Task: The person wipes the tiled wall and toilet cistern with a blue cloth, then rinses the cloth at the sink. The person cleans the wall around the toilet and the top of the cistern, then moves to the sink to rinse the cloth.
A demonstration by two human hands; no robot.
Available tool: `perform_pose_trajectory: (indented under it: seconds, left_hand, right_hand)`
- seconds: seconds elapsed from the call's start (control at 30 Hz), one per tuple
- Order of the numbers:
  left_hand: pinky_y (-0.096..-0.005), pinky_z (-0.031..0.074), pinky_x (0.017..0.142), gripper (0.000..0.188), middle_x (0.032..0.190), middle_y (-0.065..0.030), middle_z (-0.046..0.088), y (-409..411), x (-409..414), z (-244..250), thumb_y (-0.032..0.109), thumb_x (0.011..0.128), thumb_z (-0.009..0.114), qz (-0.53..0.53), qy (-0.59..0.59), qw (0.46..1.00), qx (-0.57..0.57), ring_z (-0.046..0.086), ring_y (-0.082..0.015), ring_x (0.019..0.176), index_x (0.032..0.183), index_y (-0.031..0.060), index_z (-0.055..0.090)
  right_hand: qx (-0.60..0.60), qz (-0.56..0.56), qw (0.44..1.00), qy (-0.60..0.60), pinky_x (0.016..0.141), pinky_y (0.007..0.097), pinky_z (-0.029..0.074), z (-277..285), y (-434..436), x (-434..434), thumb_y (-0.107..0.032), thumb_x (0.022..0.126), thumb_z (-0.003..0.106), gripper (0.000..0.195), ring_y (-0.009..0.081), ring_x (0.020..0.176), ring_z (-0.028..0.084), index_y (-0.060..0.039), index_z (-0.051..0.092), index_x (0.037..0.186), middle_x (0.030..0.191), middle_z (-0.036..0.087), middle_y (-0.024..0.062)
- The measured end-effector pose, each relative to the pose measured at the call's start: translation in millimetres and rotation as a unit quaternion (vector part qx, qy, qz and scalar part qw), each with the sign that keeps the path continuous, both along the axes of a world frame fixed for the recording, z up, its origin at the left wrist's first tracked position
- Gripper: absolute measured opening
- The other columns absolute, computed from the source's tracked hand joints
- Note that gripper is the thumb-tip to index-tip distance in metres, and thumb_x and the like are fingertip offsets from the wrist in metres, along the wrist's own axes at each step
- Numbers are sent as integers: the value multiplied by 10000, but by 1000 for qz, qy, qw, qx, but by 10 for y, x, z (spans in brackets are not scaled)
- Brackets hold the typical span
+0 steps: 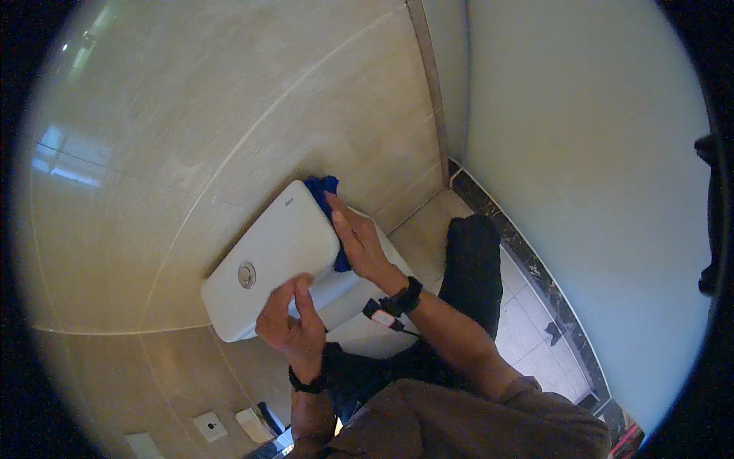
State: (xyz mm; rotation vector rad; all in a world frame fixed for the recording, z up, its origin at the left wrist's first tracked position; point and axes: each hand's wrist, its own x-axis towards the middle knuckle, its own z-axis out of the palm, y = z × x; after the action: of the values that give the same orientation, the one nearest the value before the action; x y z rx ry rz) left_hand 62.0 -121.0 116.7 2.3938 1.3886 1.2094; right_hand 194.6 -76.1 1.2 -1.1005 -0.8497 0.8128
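A white toilet cistern (269, 252) with a round flush button (247, 275) on its lid stands against the tiled wall. My right hand (358, 238) presses a blue cloth (324, 189) flat against the cistern's right end, and part of the cloth lies hidden under the fingers. Over the cistern's front edge is my left hand (292, 321), thumb and fingertips brought together; no object shows between them. Both wrists wear black bands. A small black device with a pale label (383, 317) hangs by the right wrist, above the toilet seat area.
Beige tiles (189, 115) cover the wall behind the cistern. A pale frosted panel (585, 143) rises at the right, with a dark marble strip (533, 264) along its foot. A square wall plate (210, 426) and a white box-like fixture (254, 424) are at the lower left.
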Motion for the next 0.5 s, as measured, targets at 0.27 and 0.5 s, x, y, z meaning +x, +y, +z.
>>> perform_pose_trajectory:
  seconds: [0.27,0.5]
  left_hand:
    - [-463,476,1003,175,1208,-221,663,504,269,-51,22,922,611,-56,90,993,54,582,-419,1216,1073,-39,675]
    - [-498,482,980,206,1254,-272,619,613,393,-155,84,949,585,23,106,994,-2,584,-453,1185,1078,-63,649]
  right_hand:
    - [122,-3,975,-185,1153,413,315,294,-306,-39,-305,1036,427,549,404,1431,343,53,402,1452,1534,366,251]
    - [36,95,975,-199,1136,428,336,377,142,185,-373,1037,419,566,396,1415,371,25,437,1439,1543,350,250]
